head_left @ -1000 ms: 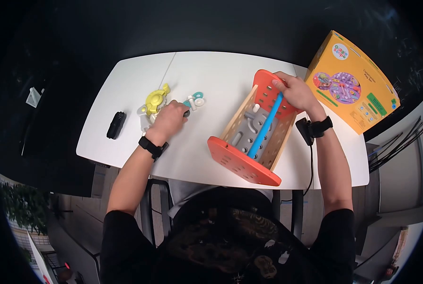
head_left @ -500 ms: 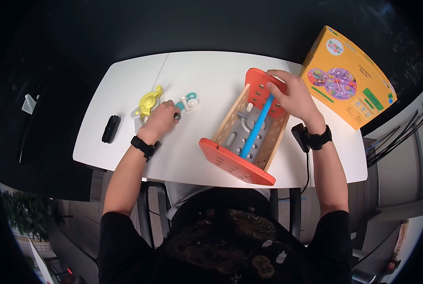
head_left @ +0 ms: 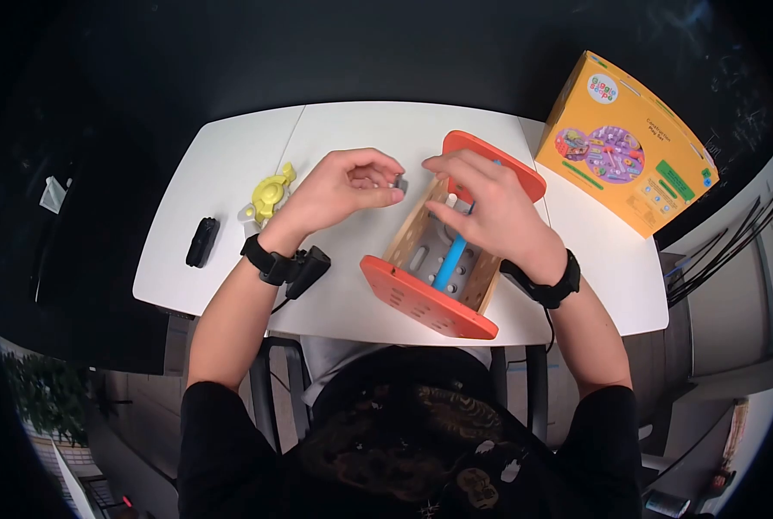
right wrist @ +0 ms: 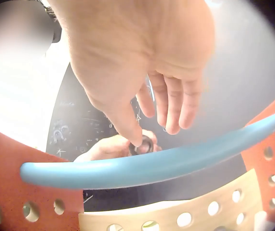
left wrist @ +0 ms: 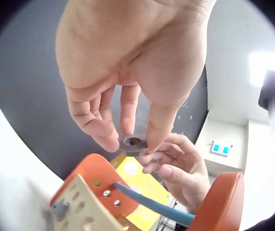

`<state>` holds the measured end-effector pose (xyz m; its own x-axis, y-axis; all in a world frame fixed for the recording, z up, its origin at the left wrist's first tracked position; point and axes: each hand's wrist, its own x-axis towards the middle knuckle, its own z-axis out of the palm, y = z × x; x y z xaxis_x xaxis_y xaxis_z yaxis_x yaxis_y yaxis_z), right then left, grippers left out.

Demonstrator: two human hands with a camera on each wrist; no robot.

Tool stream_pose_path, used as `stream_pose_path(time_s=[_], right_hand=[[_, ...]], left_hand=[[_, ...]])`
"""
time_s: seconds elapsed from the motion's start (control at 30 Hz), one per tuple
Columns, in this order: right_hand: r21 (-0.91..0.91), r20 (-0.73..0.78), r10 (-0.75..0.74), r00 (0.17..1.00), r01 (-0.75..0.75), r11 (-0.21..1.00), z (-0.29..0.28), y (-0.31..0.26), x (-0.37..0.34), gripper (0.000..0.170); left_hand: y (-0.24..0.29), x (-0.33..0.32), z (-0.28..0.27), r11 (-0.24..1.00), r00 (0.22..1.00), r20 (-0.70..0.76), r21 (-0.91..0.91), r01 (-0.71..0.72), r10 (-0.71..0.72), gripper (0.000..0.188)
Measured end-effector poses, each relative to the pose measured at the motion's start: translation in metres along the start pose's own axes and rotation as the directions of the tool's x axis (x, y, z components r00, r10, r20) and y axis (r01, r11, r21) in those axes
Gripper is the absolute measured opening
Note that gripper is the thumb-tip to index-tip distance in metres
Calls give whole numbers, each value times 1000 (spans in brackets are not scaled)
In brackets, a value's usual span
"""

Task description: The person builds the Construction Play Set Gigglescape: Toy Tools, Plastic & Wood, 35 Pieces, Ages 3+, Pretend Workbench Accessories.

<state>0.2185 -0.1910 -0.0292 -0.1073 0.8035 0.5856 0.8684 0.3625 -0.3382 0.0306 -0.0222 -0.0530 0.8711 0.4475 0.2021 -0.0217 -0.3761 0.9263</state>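
Head view: fingers of the left hand [head_left: 339,190] pinch a small grey part [head_left: 400,183] above the white surface [head_left: 343,298], while those of the right hand [head_left: 499,208], apart and slightly bent, hover over the toolbox [head_left: 430,297] with its blue handle [head_left: 450,264]. Left wrist view: the grey part, apparently ring-shaped, lies between left thumb and fingertips, near the right hand. Right wrist view: the right fingers extend above the blue handle, contact with the part being unclear.
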Motion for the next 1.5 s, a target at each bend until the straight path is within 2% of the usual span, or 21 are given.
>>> stream_pose_path(time_s=[0.07, 0.17, 0.43, 0.53, 0.6, 0.63, 0.7, 0.73, 0.77, 0.8, 0.87, 0.9, 0.97, 1.03, 1.13, 1.27, 1.33, 1.37, 1.43, 1.47, 1.5], right_hand=[[5, -19, -16, 1000, 16, 1000, 5, 0, 2, 36], [11, -72, -35, 997, 36, 999, 11, 1, 3, 34], [21, -195, -36, 980, 40, 999, 12, -1, 1, 27], [74, -170, 60, 984, -48, 996, 3, -4, -2, 26], [112, -191, 216, 958, -197, 974, -5, -2, -7, 25], [112, -185, 215, 959, -196, 974, -8, 1, -10, 25], [434, -139, 550, 823, -448, 781, -15, 10, -17, 26], [494, -77, 599, 797, -491, 718, -22, 9, -19, 26], [491, -76, 599, 797, -493, 719, -26, 12, -23, 26], [426, -15, 648, 761, -582, 693, -30, 16, -27, 27], [281, 77, 699, 711, -688, 669, -31, 33, -40, 26], [277, 78, 698, 712, -688, 671, -30, 32, -41, 26], [-30, 171, 679, 714, -685, 728, -27, 29, -42, 24], [-75, 210, 661, 720, -663, 745, -18, 31, -42, 22], [-299, 376, 661, 650, -590, 750, -5, 39, -38, 24], [-391, 476, 591, 652, -445, 805, 23, 77, -47, 28], [-215, 468, 445, 764, -389, 896, 32, 83, -47, 28], [-215, 467, 445, 764, -390, 895, 34, 88, -46, 28], [-231, 559, 555, 616, -527, 818, 31, 79, -29, 32], [-230, 559, 555, 616, -528, 818, 29, 75, -24, 32], [-244, 580, 604, 547, -591, 769, 28, 70, -19, 33]], left_hand=[[14, 3, 5, 990, 998, 42, -135, -32, 38, 26], [26, 6, 8, 983, 997, 73, -184, -1, 15, 27], [29, 8, 14, 974, 996, 45, -217, -60, 72, 29], [20, 9, 15, 981, 997, 43, -183, -57, 66, 30], [8, 13, 14, 988, 998, 32, -147, -43, 49, 31], [2, 15, 13, 998, 999, 48, -58, 7, -5, 30], [-8, 16, 13, 998, 996, 60, 29, 59, -60, 29], [-11, 16, 15, 991, 993, 56, 91, 97, -102, 33], [-15, 17, 17, 979, 989, 49, 152, 133, -142, 37], [-18, 17, 19, 980, 989, 48, 147, 131, -139, 37], [-24, 17, 24, 948, 967, 16, 203, 245, -253, 49], [-32, 19, 26, 949, 968, 15, 199, 244, -252, 49], [-53, 24, 31, 943, 967, 18, 226, 244, -254, 56], [-63, 27, 35, 941, 961, 42, 218, 257, -272, 59], [-74, 32, 42, 938, 951, 78, 204, 279, -299, 62], [-68, 32, 45, 931, 943, 97, 218, 292, -318, 60], [-64, 33, 45, 929, 943, 94, 228, 291, -319, 59], [-62, 32, 45, 926, 942, 91, 236, 294, -322, 58], [-64, 32, 46, 932, 945, 90, 219, 289, -314, 57], [-66, 32, 46, 937, 947, 88, 200, 286, -308, 56], [-66, 31, 46, 937, 947, 89, 201, 286, -308, 56]])
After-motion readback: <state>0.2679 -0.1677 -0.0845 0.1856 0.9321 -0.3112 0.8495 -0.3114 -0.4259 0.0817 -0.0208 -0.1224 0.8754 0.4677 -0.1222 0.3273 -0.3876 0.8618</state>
